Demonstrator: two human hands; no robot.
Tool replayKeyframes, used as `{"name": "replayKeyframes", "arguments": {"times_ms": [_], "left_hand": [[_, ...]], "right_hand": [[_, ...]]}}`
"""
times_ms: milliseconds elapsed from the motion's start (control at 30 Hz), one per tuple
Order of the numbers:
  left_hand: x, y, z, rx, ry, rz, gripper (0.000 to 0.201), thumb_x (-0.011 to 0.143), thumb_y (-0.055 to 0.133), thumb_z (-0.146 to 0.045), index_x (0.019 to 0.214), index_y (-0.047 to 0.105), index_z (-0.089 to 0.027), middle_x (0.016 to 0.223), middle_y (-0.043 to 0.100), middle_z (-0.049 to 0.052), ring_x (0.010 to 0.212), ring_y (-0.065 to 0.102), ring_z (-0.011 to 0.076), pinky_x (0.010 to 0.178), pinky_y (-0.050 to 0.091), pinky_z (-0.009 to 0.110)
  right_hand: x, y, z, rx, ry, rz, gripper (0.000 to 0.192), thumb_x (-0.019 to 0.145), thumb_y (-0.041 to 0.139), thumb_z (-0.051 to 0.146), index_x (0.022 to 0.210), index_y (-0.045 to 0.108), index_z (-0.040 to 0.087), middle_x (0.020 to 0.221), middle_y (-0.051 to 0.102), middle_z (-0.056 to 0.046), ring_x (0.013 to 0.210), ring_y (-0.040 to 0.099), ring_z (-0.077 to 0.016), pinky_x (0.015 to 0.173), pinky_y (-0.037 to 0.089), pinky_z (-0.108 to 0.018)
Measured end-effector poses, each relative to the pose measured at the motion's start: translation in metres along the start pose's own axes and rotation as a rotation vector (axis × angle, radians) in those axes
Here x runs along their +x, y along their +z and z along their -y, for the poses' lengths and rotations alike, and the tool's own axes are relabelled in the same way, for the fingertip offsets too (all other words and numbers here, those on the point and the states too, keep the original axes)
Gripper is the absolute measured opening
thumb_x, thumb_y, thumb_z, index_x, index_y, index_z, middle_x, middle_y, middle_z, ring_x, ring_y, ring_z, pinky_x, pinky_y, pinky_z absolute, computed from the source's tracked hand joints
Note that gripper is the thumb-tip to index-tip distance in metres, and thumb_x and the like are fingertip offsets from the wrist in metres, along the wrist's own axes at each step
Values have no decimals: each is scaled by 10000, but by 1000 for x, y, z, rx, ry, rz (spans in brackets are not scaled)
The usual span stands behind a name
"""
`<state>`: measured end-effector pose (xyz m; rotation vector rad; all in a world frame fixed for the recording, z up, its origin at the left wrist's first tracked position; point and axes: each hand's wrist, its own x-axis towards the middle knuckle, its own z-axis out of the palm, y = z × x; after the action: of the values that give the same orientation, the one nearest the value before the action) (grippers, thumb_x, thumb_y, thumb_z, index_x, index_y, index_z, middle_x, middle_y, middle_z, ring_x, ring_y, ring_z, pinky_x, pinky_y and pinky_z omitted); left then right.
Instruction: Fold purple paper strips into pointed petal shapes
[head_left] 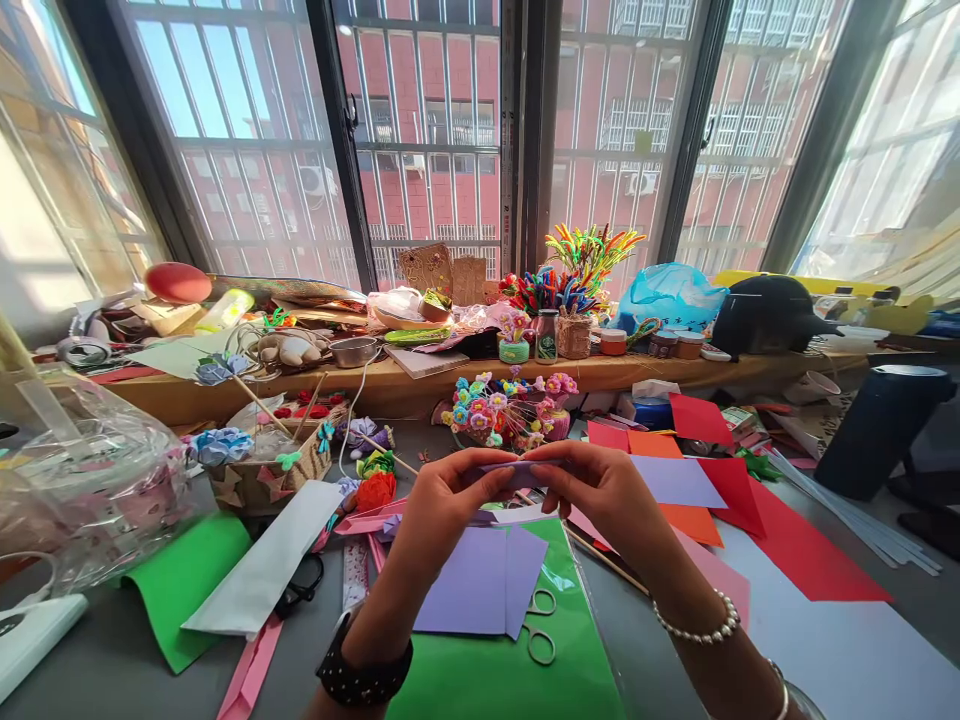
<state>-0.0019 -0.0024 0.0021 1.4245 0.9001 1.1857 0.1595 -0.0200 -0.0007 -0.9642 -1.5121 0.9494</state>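
Between my two hands, a small piece of purple paper (517,476) is pinched and looks folded or bent. My left hand (452,488) has thumb and fingers closed on its left part. On the right part, my right hand (596,482) grips with thumb and fingers. The fingers partly cover the paper, so its full shape is hidden. Below the hands, flat purple paper sheets (463,585) lie on a green sheet (495,680). Scissors (541,650) rest beside them with their handles showing and their blades mostly hidden.
Red paper (814,535) and a white sheet (847,650) cover the right side. A dark tumbler (879,430) stands at far right. Left are a paper-flower basket (259,478), green foam (191,585) and a white strip (262,560). A crowded wooden ledge (420,385) runs behind.
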Motion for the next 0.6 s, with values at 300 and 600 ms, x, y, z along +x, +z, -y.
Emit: {"name": "replayKeyframes", "arguments": {"times_ms": [300,600], "left_hand": [[-4,4,-1,76,30,-23,149,638,651,-241,768,667,-170,743,692,28,726,641,189,636,513,246],[-6,8,-5,35,-17,-56,226,619,666,-295,785,648,-143,745,687,47,720,640,192,625,504,242]], "right_hand": [[1,0,0,6,24,-61,227,711,582,359,758,625,141,506,600,4,477,567,-115,451,448,-209],[-2,5,0,-22,-51,-118,182,719,583,324,746,627,150,563,607,-3,478,568,-112,446,455,-209]]}}
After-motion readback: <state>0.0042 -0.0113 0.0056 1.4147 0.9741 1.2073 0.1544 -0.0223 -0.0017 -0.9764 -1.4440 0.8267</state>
